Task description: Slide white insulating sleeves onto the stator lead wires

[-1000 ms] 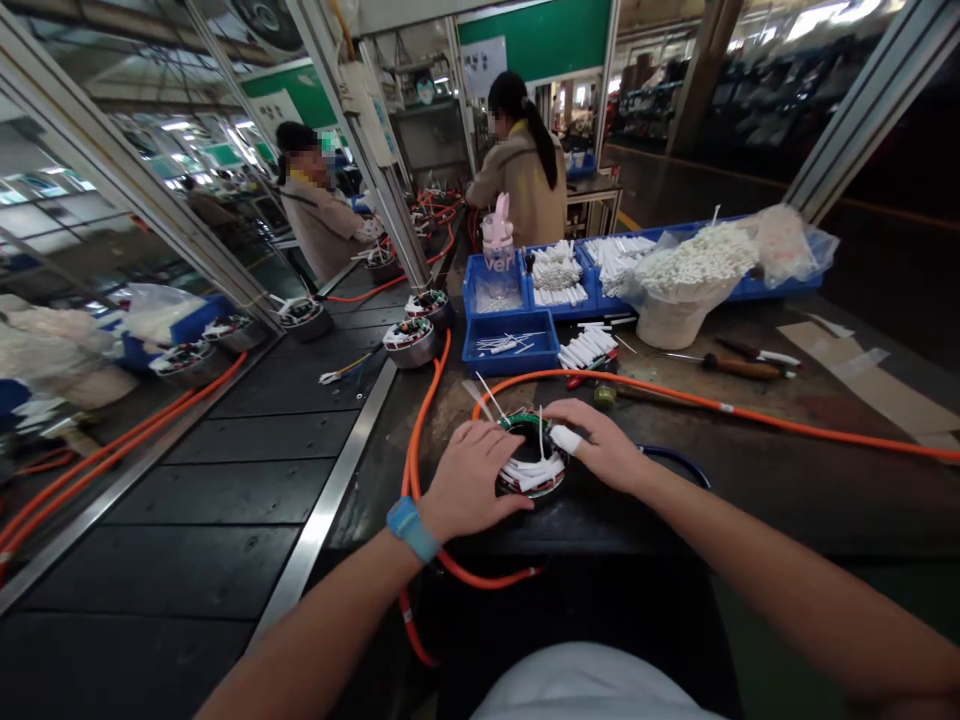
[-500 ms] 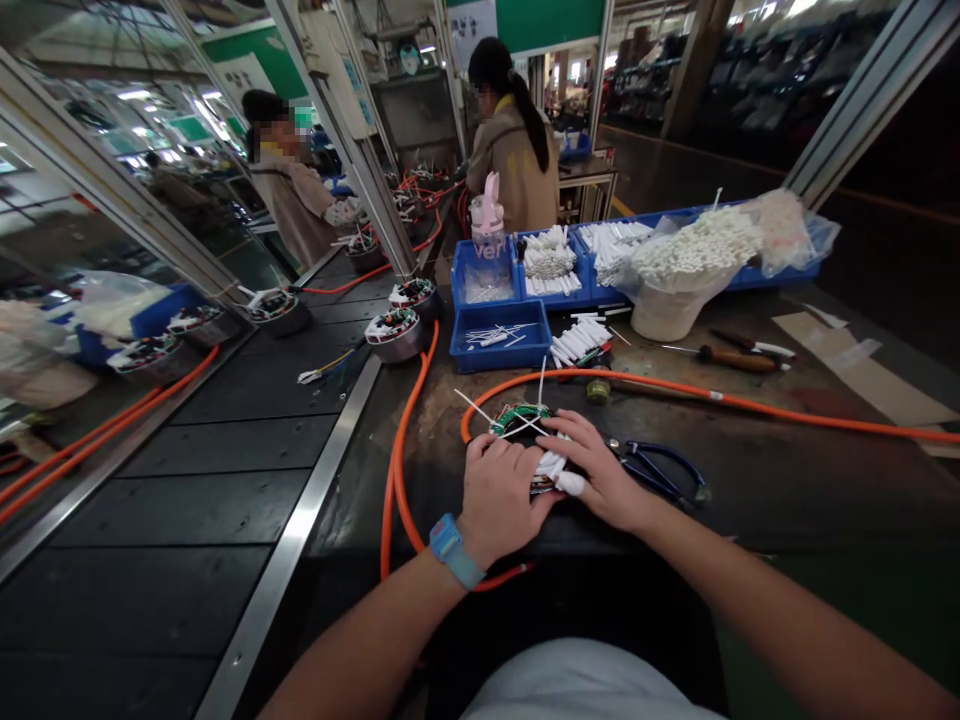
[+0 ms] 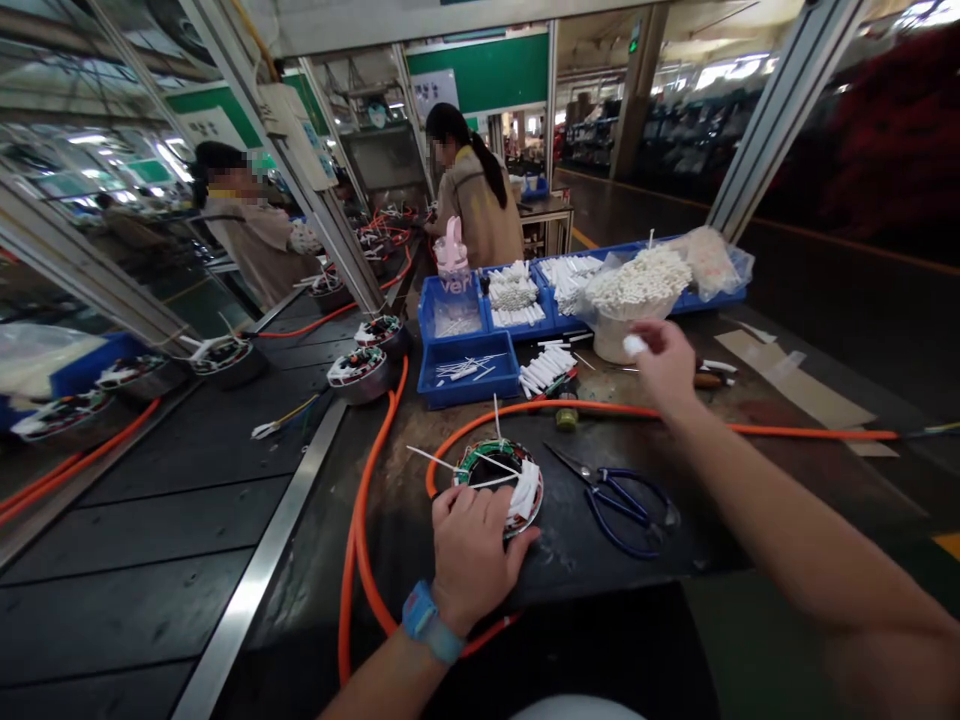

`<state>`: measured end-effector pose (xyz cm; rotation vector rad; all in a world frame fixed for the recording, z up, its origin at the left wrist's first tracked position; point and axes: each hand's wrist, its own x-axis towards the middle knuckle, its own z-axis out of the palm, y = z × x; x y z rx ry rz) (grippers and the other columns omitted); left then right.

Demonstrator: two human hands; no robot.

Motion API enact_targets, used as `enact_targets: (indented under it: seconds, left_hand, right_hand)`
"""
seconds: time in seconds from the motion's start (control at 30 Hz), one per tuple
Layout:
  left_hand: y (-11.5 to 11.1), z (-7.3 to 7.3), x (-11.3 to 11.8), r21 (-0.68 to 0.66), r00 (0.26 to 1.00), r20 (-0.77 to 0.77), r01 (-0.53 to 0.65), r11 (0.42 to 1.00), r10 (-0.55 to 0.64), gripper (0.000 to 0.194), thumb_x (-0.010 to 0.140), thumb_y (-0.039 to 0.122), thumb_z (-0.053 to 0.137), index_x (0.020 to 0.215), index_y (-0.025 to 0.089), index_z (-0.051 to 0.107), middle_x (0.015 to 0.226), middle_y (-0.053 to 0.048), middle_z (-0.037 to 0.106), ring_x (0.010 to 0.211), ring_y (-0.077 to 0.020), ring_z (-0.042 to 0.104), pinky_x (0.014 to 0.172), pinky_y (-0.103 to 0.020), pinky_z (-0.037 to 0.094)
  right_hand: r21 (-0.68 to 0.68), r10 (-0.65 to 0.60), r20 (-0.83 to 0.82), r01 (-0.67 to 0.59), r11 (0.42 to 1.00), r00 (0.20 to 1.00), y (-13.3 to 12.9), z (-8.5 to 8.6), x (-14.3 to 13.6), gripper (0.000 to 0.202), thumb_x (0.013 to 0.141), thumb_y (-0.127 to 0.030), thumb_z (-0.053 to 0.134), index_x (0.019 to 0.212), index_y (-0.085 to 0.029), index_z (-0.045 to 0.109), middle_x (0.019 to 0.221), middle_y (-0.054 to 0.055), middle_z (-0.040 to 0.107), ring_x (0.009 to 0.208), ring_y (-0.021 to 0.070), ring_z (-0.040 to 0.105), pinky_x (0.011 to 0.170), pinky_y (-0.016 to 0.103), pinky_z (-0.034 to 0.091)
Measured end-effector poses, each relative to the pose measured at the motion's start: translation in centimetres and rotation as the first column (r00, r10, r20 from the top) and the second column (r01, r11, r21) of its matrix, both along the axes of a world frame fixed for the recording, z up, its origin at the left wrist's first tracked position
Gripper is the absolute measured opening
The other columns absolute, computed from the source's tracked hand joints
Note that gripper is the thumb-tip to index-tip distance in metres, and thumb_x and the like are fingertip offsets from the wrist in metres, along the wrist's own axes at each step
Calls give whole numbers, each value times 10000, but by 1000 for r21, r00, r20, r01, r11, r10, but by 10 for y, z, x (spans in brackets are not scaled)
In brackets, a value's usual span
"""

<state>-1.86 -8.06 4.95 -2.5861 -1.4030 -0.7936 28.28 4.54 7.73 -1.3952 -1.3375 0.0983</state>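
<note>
A ring-shaped motor stator [image 3: 466,462] with green and copper windings, white sleeves and loose white ties lies on the dark bench. My left hand [image 3: 476,545], with a blue watch at the wrist, grips its near left side, fingers curled over the rim. Off to the right, my right hand [image 3: 664,365] is raised in front of a plastic-lined tub [image 3: 611,340] heaped with white tubes. Its fingers are loosely bent, and a white cover shows at the thumb tip. No held object is visible there. Blue-handled pliers [image 3: 622,500] lie to the right of the stator.
Blue bins [image 3: 469,375] with white sleeves and ties line the bench's back. An orange cable [image 3: 360,480] loops around the stator. More stators [image 3: 360,375] stand at the conveyor [image 3: 172,520] on the left. Two people [image 3: 480,190] work beyond. A brown-handled tool [image 3: 709,380] lies behind my right forearm.
My right hand has left the stator and moved up and right towards the tub. The left hand stays on the stator. The whole view has shifted, uncovering the pliers.
</note>
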Motion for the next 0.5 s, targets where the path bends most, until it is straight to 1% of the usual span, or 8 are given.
enact_targets:
  seconds: [0.03,0.07,0.13,0.2,0.27,0.4,0.47,0.5]
  left_hand:
    - [0,-2,1,17,1000,-5,-3,1000,3,338,799,465,596,986,184,597,746,-32,603,753,-219,499,820,-410,318]
    - [0,-3,1,36,1000,-10,0,999,0,346,808,473,580,997,183,598,740,-34,601,746,-218,497,810,-407,316]
    - [1,-5,1,70,1000,-17,16,997,-15,366,822,484,556,1019,179,598,734,-35,598,731,-212,495,798,-402,313]
    - [2,-7,0,93,1000,-10,28,995,-27,386,824,485,551,1044,171,592,742,-37,601,733,-211,496,795,-402,312]
    - [2,-10,0,98,999,7,32,995,-33,410,820,482,556,1083,168,584,748,-37,604,745,-215,499,800,-405,309]
    - [0,-12,-1,67,997,58,41,997,-44,455,827,470,553,1179,183,551,802,-37,633,779,-211,516,840,-411,290]
    - [-2,-10,-1,41,992,103,71,997,-75,467,845,457,525,1228,190,521,908,-48,656,831,-212,534,865,-416,280]
    - [-3,-8,-1,25,988,128,87,996,-90,466,852,448,512,1244,195,510,955,-51,660,858,-212,541,875,-417,277]
  right_hand:
    - [22,-82,-16,83,996,996,14,7,16,361,800,-239,481,1147,-142,502,1032,129,573,860,226,562,765,420,473]
    - [29,-162,1,162,986,987,26,12,30,382,761,-205,505,1137,-136,501,1018,129,565,831,221,552,749,403,463]
    - [13,-279,171,281,960,945,42,21,50,350,697,-143,523,1046,-152,552,972,111,560,818,217,533,743,378,430]
    - [2,-312,329,330,944,891,49,24,61,267,673,-111,515,917,-178,598,924,95,561,834,222,519,736,366,393]
    - [-2,-296,370,319,948,881,49,25,67,209,679,-108,508,837,-196,612,903,88,562,848,225,513,722,363,370]
    - [5,-259,287,269,963,922,45,23,71,90,710,-149,527,755,-204,583,857,96,569,828,238,537,720,385,375]
    - [26,-239,214,239,971,947,39,24,67,51,769,-216,511,793,-206,554,870,114,589,802,239,566,711,399,399]
    - [43,-215,172,211,977,961,35,25,62,88,806,-262,487,852,-208,538,906,125,602,791,234,587,699,396,417]
